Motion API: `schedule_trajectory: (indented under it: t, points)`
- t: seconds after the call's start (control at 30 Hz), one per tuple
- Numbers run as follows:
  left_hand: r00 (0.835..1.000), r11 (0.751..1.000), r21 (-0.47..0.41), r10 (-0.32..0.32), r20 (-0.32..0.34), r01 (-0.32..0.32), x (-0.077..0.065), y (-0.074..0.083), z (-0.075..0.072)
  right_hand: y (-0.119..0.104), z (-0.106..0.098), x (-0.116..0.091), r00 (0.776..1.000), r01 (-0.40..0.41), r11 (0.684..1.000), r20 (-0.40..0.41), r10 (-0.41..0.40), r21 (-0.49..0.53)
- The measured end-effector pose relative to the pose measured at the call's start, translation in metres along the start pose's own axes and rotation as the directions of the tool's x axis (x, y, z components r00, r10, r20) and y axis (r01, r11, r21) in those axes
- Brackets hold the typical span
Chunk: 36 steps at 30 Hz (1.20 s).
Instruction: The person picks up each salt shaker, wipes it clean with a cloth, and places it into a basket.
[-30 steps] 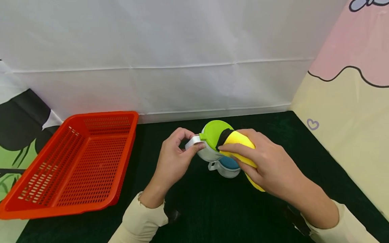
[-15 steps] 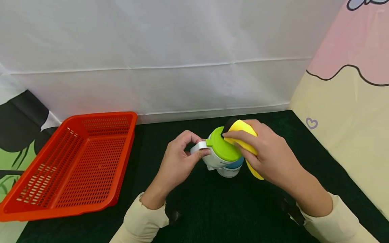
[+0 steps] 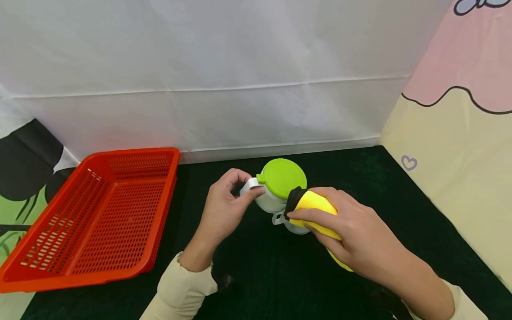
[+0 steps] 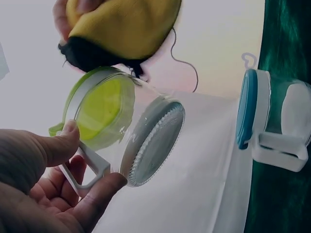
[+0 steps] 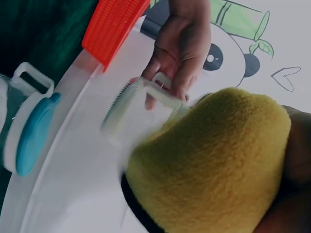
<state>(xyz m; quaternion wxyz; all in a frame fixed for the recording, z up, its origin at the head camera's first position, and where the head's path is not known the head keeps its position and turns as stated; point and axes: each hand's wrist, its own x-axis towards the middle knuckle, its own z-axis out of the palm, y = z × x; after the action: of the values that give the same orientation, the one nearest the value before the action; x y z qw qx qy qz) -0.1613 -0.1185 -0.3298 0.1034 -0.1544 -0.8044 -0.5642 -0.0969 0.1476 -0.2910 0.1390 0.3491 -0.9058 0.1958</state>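
Note:
My left hand (image 3: 222, 213) holds the white handle (image 4: 85, 170) of a clear jar (image 4: 129, 128) with a lime-green lid (image 3: 283, 178). The jar is tilted and off the table, with its ridged base showing in the left wrist view. In my right hand (image 3: 360, 231) is a bunched yellow cloth (image 3: 318, 211) with a black edge, at the near right side of the lid. Whether the cloth touches the lid I cannot tell. A second clear jar with a blue lid (image 4: 247, 109) and white handle stands below; from the head, cloth and hand hide most of it.
A red perforated plastic basket (image 3: 120, 222) stands on the left. Dark green cloth (image 3: 272, 284) covers the table. A white sheet (image 3: 240, 115) hangs behind, and a printed pink and cream panel (image 3: 460, 146) borders the right side.
The cloth swung up over the green lid's far edge, then came back down toward me. The held jar dipped right and down, then returned up and left. Both hands keep their holds.

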Motion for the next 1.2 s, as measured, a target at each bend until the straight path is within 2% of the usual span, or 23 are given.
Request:
schedule_trajectory:
  t: [0.23,0.43,0.53,0.73,0.87,1.0,1.1,1.2]
  points:
    - [0.997,0.999,-0.026,-0.048,-0.055,0.047,0.009,-0.01,-0.012,0.015,-0.001,-0.01,0.995,-0.079,0.997,0.065,0.078,0.014]
    - [0.989,0.992,-0.07,-0.109,-0.102,0.102,0.012,-0.015,-0.024,0.026,0.0,-0.016,0.988,-0.136,0.991,0.07,0.135,0.009]
    - [0.984,0.988,-0.108,-0.121,-0.129,0.108,0.012,-0.012,-0.031,0.031,-0.001,-0.02,0.985,-0.157,0.988,0.069,0.156,0.003]
    - [0.973,0.987,-0.148,-0.091,-0.214,0.059,0.011,0.009,-0.051,0.039,-0.005,-0.029,0.978,-0.197,0.98,0.068,0.196,0.001]
    - [0.961,0.993,-0.116,-0.062,-0.268,0.031,0.007,0.025,-0.072,0.042,-0.006,-0.033,0.973,-0.221,0.975,0.074,0.22,0.006]
    - [0.948,0.983,-0.179,-0.087,-0.305,0.032,0.003,0.036,-0.101,0.045,-0.007,-0.037,0.97,-0.236,0.972,0.064,0.235,0.009]
    - [0.938,0.968,-0.247,-0.129,-0.32,0.049,0.002,0.038,-0.129,0.048,-0.008,-0.039,0.97,-0.239,0.971,0.052,0.239,0.01]
    - [0.928,0.962,-0.269,-0.144,-0.345,0.049,0.004,0.033,-0.157,0.048,-0.009,-0.042,0.969,-0.244,0.97,0.035,0.244,0.011]
